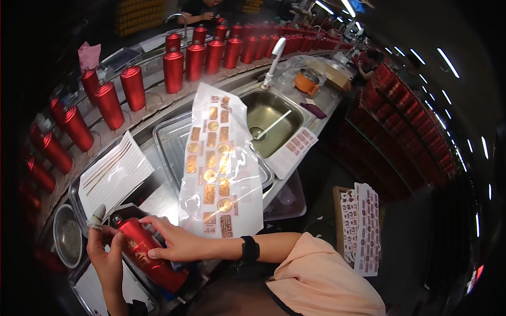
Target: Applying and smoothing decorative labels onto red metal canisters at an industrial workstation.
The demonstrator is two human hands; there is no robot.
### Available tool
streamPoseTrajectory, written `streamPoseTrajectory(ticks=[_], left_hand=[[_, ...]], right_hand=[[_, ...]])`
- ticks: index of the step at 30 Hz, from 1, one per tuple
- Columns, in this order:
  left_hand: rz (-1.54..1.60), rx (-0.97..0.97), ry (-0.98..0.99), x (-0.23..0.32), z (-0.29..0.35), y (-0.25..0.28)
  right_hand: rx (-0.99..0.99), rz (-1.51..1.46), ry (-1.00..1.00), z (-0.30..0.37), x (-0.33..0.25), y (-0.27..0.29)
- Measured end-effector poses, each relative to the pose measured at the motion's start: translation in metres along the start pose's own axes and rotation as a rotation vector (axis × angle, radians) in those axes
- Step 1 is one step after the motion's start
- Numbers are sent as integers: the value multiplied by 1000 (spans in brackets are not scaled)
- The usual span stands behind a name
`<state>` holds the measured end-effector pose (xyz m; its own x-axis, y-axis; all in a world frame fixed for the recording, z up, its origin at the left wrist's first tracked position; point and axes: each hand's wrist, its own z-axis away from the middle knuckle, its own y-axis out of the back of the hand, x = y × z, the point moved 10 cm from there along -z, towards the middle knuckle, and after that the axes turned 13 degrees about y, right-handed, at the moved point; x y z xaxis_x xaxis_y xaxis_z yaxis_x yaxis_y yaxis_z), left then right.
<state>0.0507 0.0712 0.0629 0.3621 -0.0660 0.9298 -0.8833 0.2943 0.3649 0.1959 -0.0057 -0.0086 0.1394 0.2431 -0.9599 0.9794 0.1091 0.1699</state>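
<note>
A glossy red bottle (150,258) with a dark neck and gold decoration lies tilted low in front of me. My right hand (171,239) grips it from the right, thumb on its front and fingers over its upper side. Beside its shoulder is my left hand (105,247), thumb and forefinger apart, the forefinger raised and wrapped in a pale finger cover (97,216). Some left fingers are partly hidden, and I cannot tell if they touch the bottle. Beyond my right forearm lies a clear sheet of gold and brown decals (211,158).
Rows of red bottles (173,71) line the ledge behind the counter. A steel sink (284,129) with a white faucet (274,58) sits beyond the decal sheet. Left are a striped paper (113,171) and a metal bowl (68,237). More decal sheets (363,226) stand at right; people work farther off.
</note>
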Motion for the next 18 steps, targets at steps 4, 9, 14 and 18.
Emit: streamPoseTrajectory(ticks=[4, 9, 14, 18], left_hand=[[28, 30, -18, -4, -1, 2], [17, 16, -39, -2, -1, 1], [87, 136, -47, -15, 2, 20], [155, 226, 28, -44, 20, 30]], right_hand=[[-19, -67, -2, 2, 7, 1], [44, -18, -64, 0, 12, -4], [48, -9, -53, 0, 15, -10], [45, -159, -111, 4, 21, -9]])
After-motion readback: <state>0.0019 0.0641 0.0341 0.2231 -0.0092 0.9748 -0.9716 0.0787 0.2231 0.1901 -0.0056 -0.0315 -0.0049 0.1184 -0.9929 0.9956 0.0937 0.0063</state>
